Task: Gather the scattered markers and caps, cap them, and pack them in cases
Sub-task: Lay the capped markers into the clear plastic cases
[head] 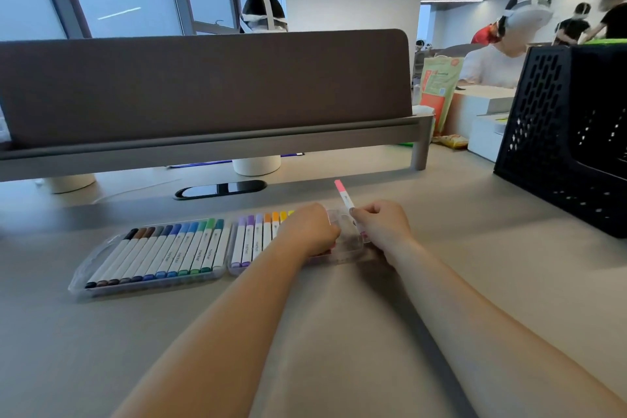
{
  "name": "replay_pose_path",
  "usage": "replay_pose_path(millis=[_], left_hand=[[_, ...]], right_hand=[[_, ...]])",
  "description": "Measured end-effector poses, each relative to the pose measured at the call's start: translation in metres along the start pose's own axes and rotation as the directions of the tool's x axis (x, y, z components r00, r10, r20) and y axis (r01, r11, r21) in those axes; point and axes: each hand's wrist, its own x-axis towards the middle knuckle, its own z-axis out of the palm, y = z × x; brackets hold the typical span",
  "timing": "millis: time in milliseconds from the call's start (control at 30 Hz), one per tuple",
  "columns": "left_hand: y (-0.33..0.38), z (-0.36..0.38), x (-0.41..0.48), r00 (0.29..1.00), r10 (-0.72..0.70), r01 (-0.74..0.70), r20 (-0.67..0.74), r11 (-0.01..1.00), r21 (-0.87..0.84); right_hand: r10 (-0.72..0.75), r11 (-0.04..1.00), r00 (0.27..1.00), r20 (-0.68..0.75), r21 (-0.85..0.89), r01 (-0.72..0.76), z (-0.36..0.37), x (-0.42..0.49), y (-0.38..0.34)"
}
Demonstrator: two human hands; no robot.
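That pink marker (344,195) is a light, stiff plastic stick, smooth and a bit slippery, so I'd say it wants a pinch on the white barrel rather than on the cap. That is how the right hand (381,226) has it: fingers (358,212) closed around the lower barrel, the pink cap sticking up and away beyond the fingertips. Its lower end is hidden behind them. Just under and beside those fingers sits the half-filled clear case (342,241), with purple, orange and yellow markers (258,237) lined up on the far side of the left hand (310,229). That hand is knuckles-up, its fingers curled down onto the case; whether they grip its wall or only steady the row inside I cannot tell, since the tips are hidden. The case looks thin and flimsy, likely to skid on the desk (475,265) unless held. Well off past the left hand lies the full case (79,278), browns through blues to greens packed side by side.
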Motion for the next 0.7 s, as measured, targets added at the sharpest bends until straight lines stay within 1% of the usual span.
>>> replay_pose_path(millis=[133, 233, 333, 400, 467, 533, 700], left_hand=[[-0.005, 0.005, -0.004, 0.998, 0.066, -0.065, -0.010, 0.997, 0.042], [-0.007, 0.009, -0.005, 0.994, 0.105, -0.107, 0.027, 0.990, 0.092], [-0.005, 0.013, -0.008, 0.995, 0.101, -0.103, 0.021, 0.983, 0.152], [-0.001, 0.013, -0.013, 0.994, 0.106, -0.105, 0.007, 0.967, 0.233], [0.002, 0.015, -0.018, 0.990, 0.141, -0.124, -0.030, 0.940, 0.318], [0.004, 0.015, -0.020, 0.987, 0.153, -0.123, -0.058, 0.930, 0.346], [0.006, 0.014, -0.022, 0.985, 0.170, -0.145, -0.029, 0.910, 0.388]], right_hand=[[-0.021, 0.999, 1.000, -0.008, -0.025, 0.021, 0.000, 0.002, 0.001], [-0.031, 0.998, 1.000, -0.005, -0.050, 0.031, 0.002, 0.000, 0.002], [-0.043, 0.996, 0.999, -0.012, -0.081, 0.042, 0.003, -0.002, 0.001], [-0.051, 0.994, 0.999, -0.016, -0.100, 0.049, 0.004, -0.004, 0.001], [-0.055, 0.994, 0.998, -0.017, -0.101, 0.053, 0.004, -0.004, 0.002], [-0.057, 0.993, 0.998, -0.018, -0.101, 0.055, 0.004, -0.004, 0.003], [-0.071, 0.990, 0.997, -0.020, -0.121, 0.068, 0.003, -0.002, 0.005]])
